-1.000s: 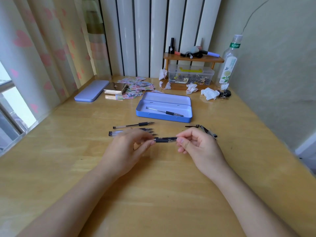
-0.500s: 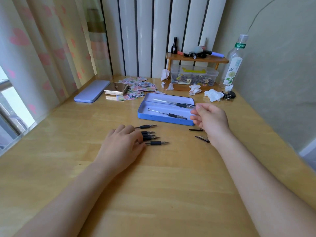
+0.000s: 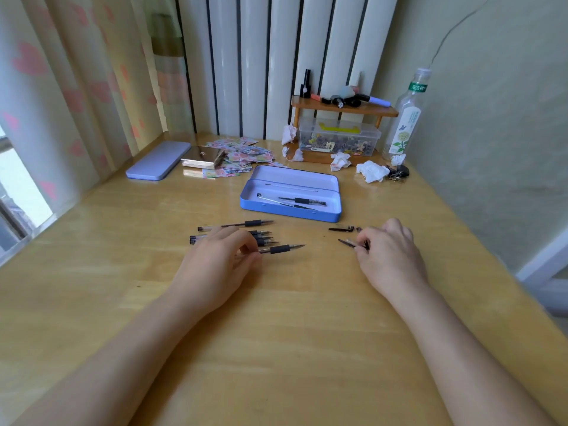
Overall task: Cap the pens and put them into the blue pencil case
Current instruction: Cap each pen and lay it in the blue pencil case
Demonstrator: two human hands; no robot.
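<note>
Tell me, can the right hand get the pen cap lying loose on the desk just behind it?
Probably yes. The loose pen cap lies on bare desk just beyond the right hand, with nothing between them. But its fingers already pinch another cap, so that one likely goes first.

One head-worn wide-angle camera looks forward and down, close over the bench, toward the radiator.

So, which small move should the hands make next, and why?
Probably lift the cap at the right hand and push it onto the bare tip of the pen under the left hand. That pen is uncapped, and the blue pencil case lies open with pens inside.
</note>
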